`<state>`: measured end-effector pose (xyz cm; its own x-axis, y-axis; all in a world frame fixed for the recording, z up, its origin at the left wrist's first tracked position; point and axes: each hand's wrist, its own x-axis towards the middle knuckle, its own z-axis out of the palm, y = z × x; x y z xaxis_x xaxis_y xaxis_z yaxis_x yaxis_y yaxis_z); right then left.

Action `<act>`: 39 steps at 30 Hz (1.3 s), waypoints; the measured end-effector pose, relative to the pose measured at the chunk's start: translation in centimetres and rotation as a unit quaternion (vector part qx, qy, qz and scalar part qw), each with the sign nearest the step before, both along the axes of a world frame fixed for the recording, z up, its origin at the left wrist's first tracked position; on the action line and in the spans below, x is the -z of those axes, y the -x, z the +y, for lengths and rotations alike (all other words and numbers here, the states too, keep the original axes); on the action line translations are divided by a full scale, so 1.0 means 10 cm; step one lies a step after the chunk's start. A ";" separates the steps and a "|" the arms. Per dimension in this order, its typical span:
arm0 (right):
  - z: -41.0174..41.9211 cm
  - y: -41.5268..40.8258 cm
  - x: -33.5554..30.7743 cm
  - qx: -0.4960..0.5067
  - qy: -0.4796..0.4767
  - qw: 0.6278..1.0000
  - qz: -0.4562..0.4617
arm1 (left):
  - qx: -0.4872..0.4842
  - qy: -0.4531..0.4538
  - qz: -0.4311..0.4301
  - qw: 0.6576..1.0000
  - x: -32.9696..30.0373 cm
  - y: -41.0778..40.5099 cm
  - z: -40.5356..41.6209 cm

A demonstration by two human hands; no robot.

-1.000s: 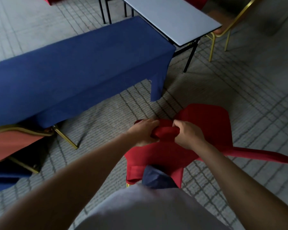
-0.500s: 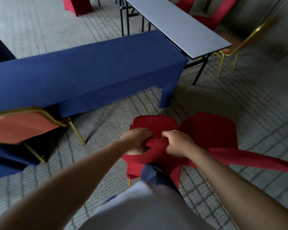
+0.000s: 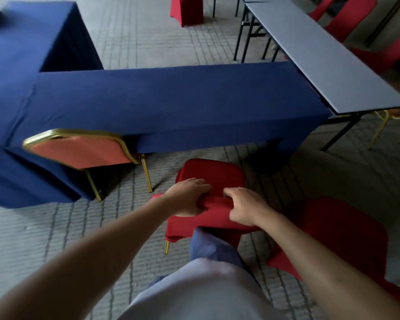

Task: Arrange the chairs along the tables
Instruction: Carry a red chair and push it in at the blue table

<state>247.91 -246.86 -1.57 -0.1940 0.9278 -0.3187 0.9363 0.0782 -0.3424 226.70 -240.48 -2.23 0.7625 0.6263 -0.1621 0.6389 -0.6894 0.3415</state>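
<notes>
I have my left hand (image 3: 189,199) and right hand (image 3: 245,210) both curled tight around the top of the red chair (image 3: 211,175), which stands on the carpet (image 3: 56,227) just short of the blue desk (image 3: 171,98). Left of it a gold chair (image 3: 79,150) sits tucked against that desk; a grey desk (image 3: 328,56) runs off beyond.

Dim, soft light; slight motion blur, wide-angle edge distortion
</notes>
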 end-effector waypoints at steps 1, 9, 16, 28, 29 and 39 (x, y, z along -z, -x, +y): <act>0.12 0.07 0.02 -0.018 0.001 1.000 0.001 | -0.011 0.006 0.009 1.000 0.05 0.08 0.07; 1.60 0.39 0.35 -0.084 0.038 0.996 0.018 | -0.139 0.075 0.015 0.987 0.42 0.50 1.10; 3.05 0.22 0.12 -0.064 0.050 0.996 0.039 | -0.214 0.087 -0.031 0.972 0.24 0.38 2.41; 4.14 0.23 -0.12 -0.053 0.109 0.991 0.048 | -0.247 0.092 -0.029 0.964 0.05 0.37 3.42; 4.14 0.24 -0.12 -0.055 0.113 0.991 0.045 | -0.246 0.092 -0.029 0.965 0.06 0.38 3.42; 3.78 0.33 -0.11 -0.049 0.109 0.993 0.009 | -0.225 0.080 -0.033 0.970 0.13 0.43 3.08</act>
<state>244.62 -209.02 -0.51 -0.2870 0.8133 -0.5062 0.9217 0.0905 -0.3771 222.40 -209.66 -3.51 0.4292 0.8694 -0.2448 0.8360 -0.2799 0.4719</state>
